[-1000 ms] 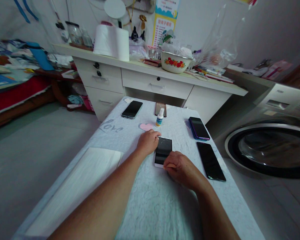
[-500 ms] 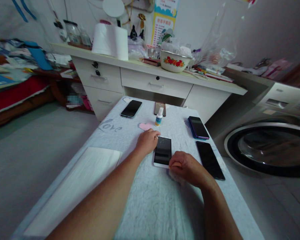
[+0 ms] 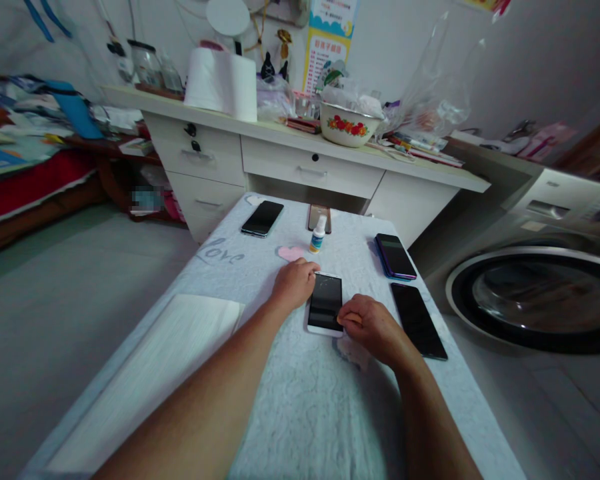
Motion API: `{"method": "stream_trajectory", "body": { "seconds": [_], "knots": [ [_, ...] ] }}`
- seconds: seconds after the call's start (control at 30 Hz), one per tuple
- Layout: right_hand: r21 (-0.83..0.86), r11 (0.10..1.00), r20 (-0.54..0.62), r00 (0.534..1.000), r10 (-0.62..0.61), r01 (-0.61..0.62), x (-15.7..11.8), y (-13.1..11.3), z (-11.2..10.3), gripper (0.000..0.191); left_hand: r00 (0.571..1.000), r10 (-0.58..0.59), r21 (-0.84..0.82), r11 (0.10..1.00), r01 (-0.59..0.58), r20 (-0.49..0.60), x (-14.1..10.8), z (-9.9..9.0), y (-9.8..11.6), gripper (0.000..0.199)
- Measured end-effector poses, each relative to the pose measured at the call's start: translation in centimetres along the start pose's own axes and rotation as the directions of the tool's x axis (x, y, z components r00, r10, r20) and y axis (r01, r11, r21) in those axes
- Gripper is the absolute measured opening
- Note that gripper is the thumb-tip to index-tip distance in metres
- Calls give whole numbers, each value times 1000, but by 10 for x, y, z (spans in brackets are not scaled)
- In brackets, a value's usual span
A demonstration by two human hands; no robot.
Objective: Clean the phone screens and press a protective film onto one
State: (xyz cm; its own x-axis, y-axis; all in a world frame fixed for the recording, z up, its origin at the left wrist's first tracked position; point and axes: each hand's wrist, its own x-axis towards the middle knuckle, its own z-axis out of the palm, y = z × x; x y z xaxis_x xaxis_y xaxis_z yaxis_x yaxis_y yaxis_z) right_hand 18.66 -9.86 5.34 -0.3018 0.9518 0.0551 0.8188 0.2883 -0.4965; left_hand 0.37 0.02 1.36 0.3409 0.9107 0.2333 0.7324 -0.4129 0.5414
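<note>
A white-framed phone (image 3: 325,303) with a dark screen and crack-like marks near its top lies flat on the cloth-covered table. At its upper left edge, my left hand (image 3: 295,283) has its fingers closed against the frame, holding the phone there. My right hand (image 3: 364,322) is closed at the lower right edge of the phone, its fingertips pinched together; whatever they may hold is too small to make out. Behind the phone stands a small white spray bottle (image 3: 318,235) with a blue and yellow label.
Black phones lie at the far left (image 3: 263,219) and right (image 3: 419,321), with stacked phones (image 3: 395,257) behind the right one. A brown phone (image 3: 320,218) lies behind the bottle. White sheets (image 3: 155,373) cover the left side. Beyond are a desk (image 3: 180,110) and washing machine (image 3: 520,220).
My right hand has moved slightly up along the right edge of the phone. My left hand and the phone have stayed in place.
</note>
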Motion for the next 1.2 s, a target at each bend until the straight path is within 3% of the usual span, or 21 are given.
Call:
{"method": "stream_trajectory", "body": {
  "seconds": [0.43,0.8,1.2],
  "knots": [
    [223,974,132,989,-65,35,-6,-11,-1,18,1000,-12,6,1000,12,9,0,-1,0,30],
    [78,996,-15,999,-49,50,1,-6,4,16,1000,-10,-1,1000,10,2,0,1,-1,29],
    [-45,999,-153,988,3,-10,12,6,13,13,1000,-13,12,1000,13,11,0,-1,1,29]
  ]
}}
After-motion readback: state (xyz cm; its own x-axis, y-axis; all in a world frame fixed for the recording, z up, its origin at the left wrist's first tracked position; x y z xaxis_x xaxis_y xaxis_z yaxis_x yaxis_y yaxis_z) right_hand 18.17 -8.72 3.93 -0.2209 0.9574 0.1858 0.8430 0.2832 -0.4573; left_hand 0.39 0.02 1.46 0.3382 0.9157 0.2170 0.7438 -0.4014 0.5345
